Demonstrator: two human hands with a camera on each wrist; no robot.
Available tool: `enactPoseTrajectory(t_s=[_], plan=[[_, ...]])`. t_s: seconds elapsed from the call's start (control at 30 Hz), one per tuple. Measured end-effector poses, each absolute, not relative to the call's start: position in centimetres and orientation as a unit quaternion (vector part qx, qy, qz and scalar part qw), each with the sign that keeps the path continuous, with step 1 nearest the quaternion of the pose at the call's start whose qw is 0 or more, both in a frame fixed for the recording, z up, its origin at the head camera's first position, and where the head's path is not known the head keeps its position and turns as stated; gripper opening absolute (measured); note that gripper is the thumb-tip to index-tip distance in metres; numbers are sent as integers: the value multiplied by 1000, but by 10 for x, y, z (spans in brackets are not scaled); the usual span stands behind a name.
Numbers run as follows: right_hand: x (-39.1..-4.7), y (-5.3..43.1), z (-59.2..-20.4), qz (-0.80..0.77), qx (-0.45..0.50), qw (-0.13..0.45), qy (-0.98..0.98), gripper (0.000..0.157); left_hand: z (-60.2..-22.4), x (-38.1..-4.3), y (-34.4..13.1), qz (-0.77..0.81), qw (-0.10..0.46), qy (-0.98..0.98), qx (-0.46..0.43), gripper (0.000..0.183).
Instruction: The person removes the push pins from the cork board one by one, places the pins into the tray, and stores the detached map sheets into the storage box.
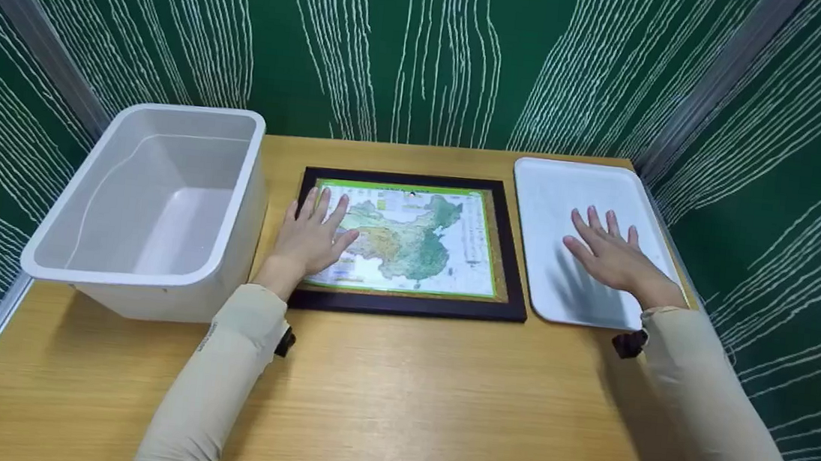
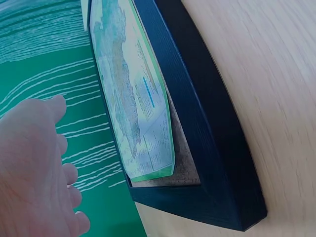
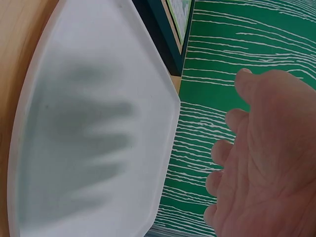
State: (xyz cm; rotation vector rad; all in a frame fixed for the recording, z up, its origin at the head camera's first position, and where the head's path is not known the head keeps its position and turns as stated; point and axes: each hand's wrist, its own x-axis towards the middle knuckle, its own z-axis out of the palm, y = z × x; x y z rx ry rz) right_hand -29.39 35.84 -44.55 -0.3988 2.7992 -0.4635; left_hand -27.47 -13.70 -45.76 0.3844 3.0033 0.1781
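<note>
A dark-framed board with a map of China [image 1: 409,242] lies on the table between a deep white tub and a shallow white tray [image 1: 539,220]. My left hand [image 1: 308,242] is spread over the map's left edge in the head view, and the left wrist view shows it raised above the frame [image 2: 197,98]. My right hand [image 1: 615,258] hovers over the tray with fingers spread, its shadow falling on the tray's surface. Neither hand holds anything. In the right wrist view the right palm [image 3: 271,158] faces the tray [image 3: 148,123].
The white tub [image 1: 238,221] stands at the left, with tall walls and a wide rim. Green panels with white wavy lines [image 1: 413,50] enclose the table on the back and both sides. Wooden tabletop [image 1: 395,395] extends in front of the board.
</note>
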Motion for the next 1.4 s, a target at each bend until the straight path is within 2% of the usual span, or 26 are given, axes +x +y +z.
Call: enactPoseTrajectory(t_s=[0.47, 0.77, 0.97, 1.23, 1.3, 1.4], plan=[[-295, 352, -441, -162, -132, 147, 967, 77, -446, -279, -135, 67, 79, 987, 119, 74], [-300, 352, -435, -281, -136, 180, 933, 75, -430, -285, -135, 124, 118, 980, 101, 78], [-304, 347, -429, -334, -114, 170, 920, 74, -422, -288, -137, 170, 93, 976, 102, 76], [-317, 323, -434, -475, -99, 136, 864, 72, -437, -294, -138, 192, -7, 974, 120, 71], [-322, 312, -436, -528, -85, 136, 834, 71, -443, -293, -138, 187, -1, 976, 116, 72], [-331, 291, -439, -616, -61, 144, 772, 68, -450, -291, -139, 182, 41, 976, 112, 73]])
